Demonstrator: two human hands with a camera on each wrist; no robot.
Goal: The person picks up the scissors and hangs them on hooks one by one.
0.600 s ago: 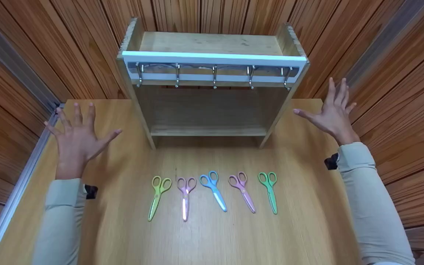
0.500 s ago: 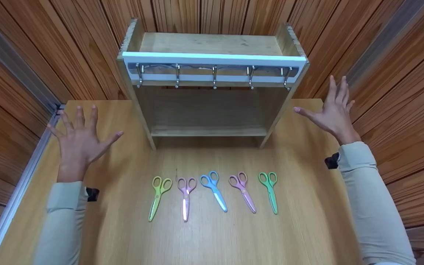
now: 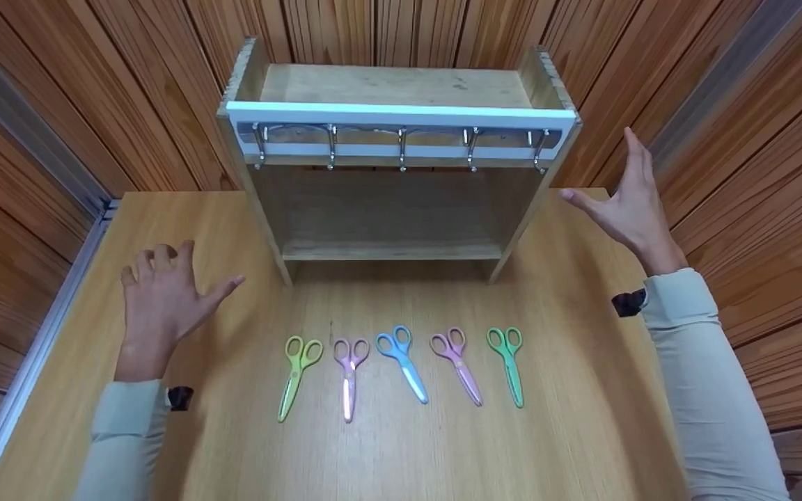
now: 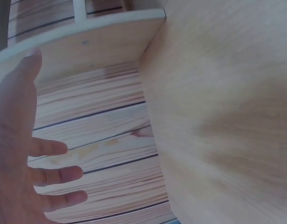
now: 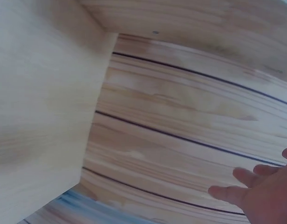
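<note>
In the head view my left hand hovers over the table's left side, holding nothing, thumb spread out and fingers slightly bent. My right hand is raised at the right of the rack, empty, with thumb and fingers apart. Between the arms lies a row of scissors: a yellow-green pair, a pink-purple pair, a blue pair, another pink-purple pair and a green pair. Their handles point toward the rack. Neither hand touches them.
A wooden rack stands at the back of the table. Across its upper front runs a white rail with several metal hooks. Wood-plank walls enclose the sides and back.
My left hand has come down nearer the front and slightly rightward, its fingers bending more. My right hand has turned slightly, its fingers closer together. The scissors lie as before.
</note>
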